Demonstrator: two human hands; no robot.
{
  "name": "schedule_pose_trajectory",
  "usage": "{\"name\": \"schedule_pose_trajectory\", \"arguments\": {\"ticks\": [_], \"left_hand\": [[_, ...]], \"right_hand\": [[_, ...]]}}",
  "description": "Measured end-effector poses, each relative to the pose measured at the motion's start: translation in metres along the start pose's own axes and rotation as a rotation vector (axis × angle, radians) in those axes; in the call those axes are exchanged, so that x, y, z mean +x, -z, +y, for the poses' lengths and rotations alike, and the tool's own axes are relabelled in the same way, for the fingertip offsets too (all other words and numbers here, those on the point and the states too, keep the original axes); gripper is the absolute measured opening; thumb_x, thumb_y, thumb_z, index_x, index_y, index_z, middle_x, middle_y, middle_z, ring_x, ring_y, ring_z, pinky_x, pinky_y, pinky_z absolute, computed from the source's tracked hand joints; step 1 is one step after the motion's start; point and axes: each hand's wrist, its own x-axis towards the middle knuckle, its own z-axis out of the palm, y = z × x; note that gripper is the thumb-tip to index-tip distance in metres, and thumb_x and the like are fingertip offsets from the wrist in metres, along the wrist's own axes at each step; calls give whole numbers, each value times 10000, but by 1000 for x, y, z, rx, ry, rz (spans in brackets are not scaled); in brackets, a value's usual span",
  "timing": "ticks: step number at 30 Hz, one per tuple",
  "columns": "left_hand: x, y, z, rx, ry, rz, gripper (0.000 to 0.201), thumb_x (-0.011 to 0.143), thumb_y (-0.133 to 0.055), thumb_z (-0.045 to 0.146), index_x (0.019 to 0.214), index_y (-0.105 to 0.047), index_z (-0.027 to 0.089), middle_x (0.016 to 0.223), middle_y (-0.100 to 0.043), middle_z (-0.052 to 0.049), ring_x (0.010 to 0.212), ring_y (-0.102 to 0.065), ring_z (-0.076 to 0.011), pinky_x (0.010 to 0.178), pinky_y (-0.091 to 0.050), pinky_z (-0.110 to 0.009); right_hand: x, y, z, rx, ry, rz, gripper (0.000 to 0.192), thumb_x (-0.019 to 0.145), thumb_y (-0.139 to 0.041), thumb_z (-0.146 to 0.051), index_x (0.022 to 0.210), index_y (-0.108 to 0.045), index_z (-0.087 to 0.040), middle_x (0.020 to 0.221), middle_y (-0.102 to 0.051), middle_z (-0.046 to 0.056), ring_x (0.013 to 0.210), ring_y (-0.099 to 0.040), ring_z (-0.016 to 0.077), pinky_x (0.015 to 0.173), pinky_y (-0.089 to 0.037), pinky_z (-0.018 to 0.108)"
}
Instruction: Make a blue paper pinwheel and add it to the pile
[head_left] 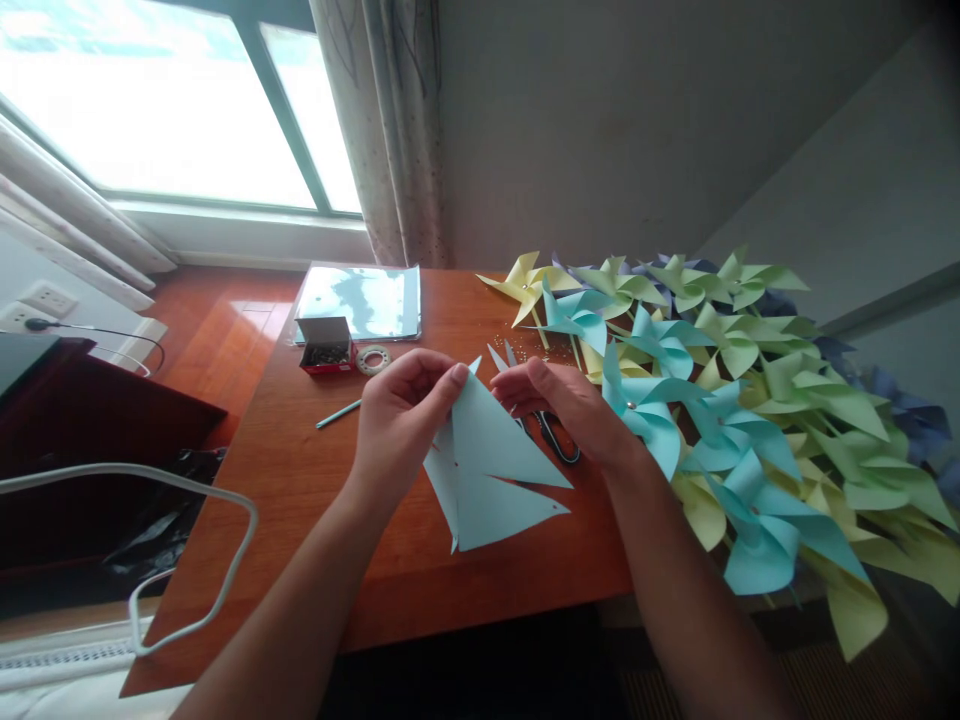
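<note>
My left hand (pixel 401 405) pinches the top corner of a light blue sheet of paper (pixel 495 440) between thumb and fingers. The sheet is cut in from its corners, with slits splitting it into pointed flaps, and small holes show near its middle and one tip. It hangs tilted above the table. To the right of the paper, my right hand (pixel 566 405) is held with fingers stretched out and thumb raised, nothing visible in it. Partly hidden behind that hand lie scissors with black handles (pixel 556 438), their blades partly open.
Many paper pinwheels (pixel 720 415) in blue, green, yellow and purple crowd the table's right side. Toward the back left are a packet of blue sheets (pixel 367 305), a small open box (pixel 327 352), a tape roll (pixel 373 360) and a thin blue stick (pixel 338 415). Tiny gold bits lie behind the scissors.
</note>
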Motion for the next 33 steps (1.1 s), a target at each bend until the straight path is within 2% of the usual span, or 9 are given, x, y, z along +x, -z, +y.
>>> {"name": "schedule_pose_trajectory", "arguments": {"ticks": [2,4,6,9,11,22,33], "left_hand": [[0,-2,-3,110,-44,-16,176,808,-774,322,753,-685,180,651,-609,12,565,-504,-105,497,-391,-220],[1,-3,-7,182,-77,-27,169,806,-775,321,762,-701,176,660,-618,9,574,-509,-105,505,-392,-220],[1,-3,-11,202,-69,-59,160,807,-774,319,787,-708,174,675,-634,4,588,-526,-111,514,-401,-220],[2,-3,-16,193,-44,-128,157,802,-776,311,848,-709,176,754,-678,-18,650,-583,-131,555,-444,-225],[2,-3,-18,184,-42,-149,163,799,-772,298,888,-707,178,817,-698,-32,682,-609,-140,578,-465,-228],[2,-3,-22,176,-57,-167,93,838,-717,272,843,-693,183,790,-673,-22,703,-608,-151,618,-473,-244],[1,-5,-12,76,-11,-197,177,784,-788,271,901,-708,165,857,-692,-40,726,-611,-146,600,-465,-235]], "right_hand": [[1,1,1,36,-31,-134,599,933,-477,-687,1102,-743,-177,1014,-760,83,918,-705,224,818,-570,344],[1,-2,5,36,-25,-203,522,883,-614,-635,1136,-734,-195,1044,-753,66,953,-698,235,838,-563,348],[0,-6,11,11,-8,-129,380,846,-729,-492,1103,-741,-212,1003,-751,39,924,-696,223,805,-559,326],[1,-13,20,-20,22,30,216,870,-718,-366,1013,-760,-209,907,-742,20,841,-684,192,721,-540,285],[2,-15,24,-9,37,70,184,879,-704,-344,989,-762,-210,900,-743,18,829,-679,187,705,-534,278],[0,-16,26,-33,41,47,187,882,-694,-342,991,-749,-202,901,-744,23,836,-677,191,711,-533,282],[-2,-13,26,47,35,70,139,887,-693,-306,982,-750,-221,899,-734,7,830,-669,181,704,-511,268]]}}
